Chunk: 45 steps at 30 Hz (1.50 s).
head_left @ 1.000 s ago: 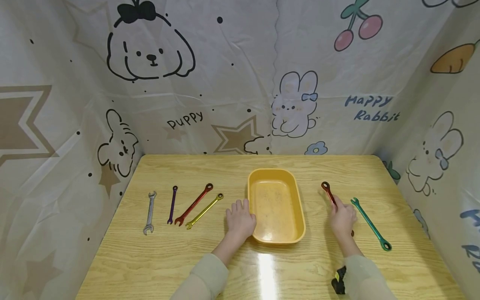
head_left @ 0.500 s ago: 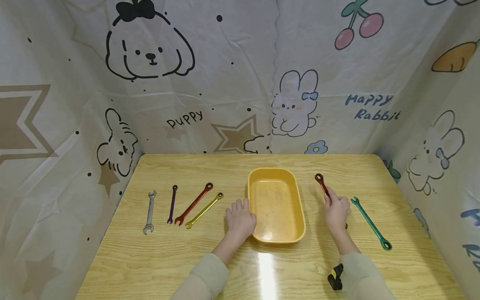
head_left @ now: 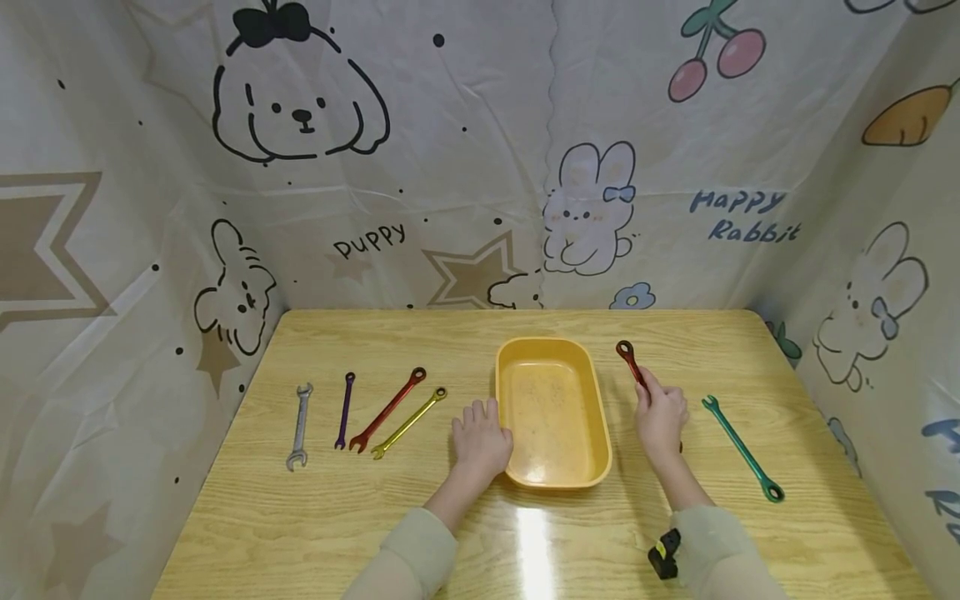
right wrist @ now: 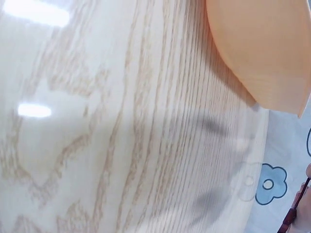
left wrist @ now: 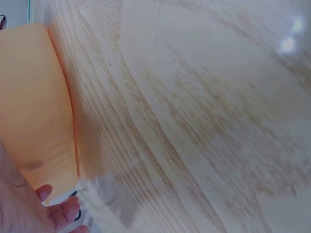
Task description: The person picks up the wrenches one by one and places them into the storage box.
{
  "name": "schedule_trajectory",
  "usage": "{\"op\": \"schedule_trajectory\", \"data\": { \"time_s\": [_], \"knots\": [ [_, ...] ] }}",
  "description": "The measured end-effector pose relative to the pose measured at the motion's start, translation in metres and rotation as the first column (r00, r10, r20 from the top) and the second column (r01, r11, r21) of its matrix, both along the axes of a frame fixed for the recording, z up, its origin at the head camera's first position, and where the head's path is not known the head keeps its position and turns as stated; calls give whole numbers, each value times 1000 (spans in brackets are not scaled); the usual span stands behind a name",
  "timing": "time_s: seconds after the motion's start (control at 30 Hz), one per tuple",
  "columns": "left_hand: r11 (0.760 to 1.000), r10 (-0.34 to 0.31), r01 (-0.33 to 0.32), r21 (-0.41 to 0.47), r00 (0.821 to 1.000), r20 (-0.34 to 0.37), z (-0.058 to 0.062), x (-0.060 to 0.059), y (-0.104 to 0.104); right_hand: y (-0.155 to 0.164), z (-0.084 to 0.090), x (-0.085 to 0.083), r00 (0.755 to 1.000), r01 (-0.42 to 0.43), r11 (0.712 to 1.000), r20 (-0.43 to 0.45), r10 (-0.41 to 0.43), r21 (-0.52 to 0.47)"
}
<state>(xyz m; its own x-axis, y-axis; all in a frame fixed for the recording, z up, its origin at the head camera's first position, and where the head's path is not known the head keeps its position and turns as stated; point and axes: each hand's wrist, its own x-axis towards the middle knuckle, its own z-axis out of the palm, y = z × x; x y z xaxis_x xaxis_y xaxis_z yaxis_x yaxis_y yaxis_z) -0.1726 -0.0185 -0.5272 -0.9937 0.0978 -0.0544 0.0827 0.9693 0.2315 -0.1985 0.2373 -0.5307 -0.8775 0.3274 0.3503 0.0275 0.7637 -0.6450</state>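
Note:
My right hand grips a dark red ratcheting combination wrench in the head view, right of a yellow plastic tray. The wrench's ring end points away from me, and its middle is hidden in the fist. The right wrist view catches only part of that wrench and the fingers at its lower right edge. At the tray's left side my left hand rests with fingers extended and thumb at the rim. In the left wrist view, that hand lies beside the tray's outer wall.
Left of the tray lie a silver open-end wrench, a purple wrench, a red wrench and a yellow wrench. A green wrench lies at the right. Printed curtains enclose the wooden table.
My right hand has carried the dark red wrench leftward and slightly away from me, off from the green wrench and closer to the tray. My left hand and the tray have stayed put.

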Motion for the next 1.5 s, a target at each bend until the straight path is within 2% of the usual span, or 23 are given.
{"op": "schedule_trajectory", "data": {
  "time_s": [0.57, 1.03, 1.27, 1.5],
  "knots": [
    [1000, 2, -2, 21, 1000, 4, -2, -1, 0, -31, 12, -2, 995, -62, 998, -83, 63, 8],
    [1000, 7, -7, 29, 1000, 0, -1, -1, 0, -53, 10, -2, 992, -99, 995, -75, 98, -8],
    [1000, 8, -8, 26, 1000, 0, -1, -1, 0, -64, 10, -1, 993, -115, 993, -21, 115, -14],
    [999, 8, -8, 32, 1000, 2, -1, -1, 0, -74, 11, 0, 993, -118, 993, -32, 118, -4]
  ]
}}
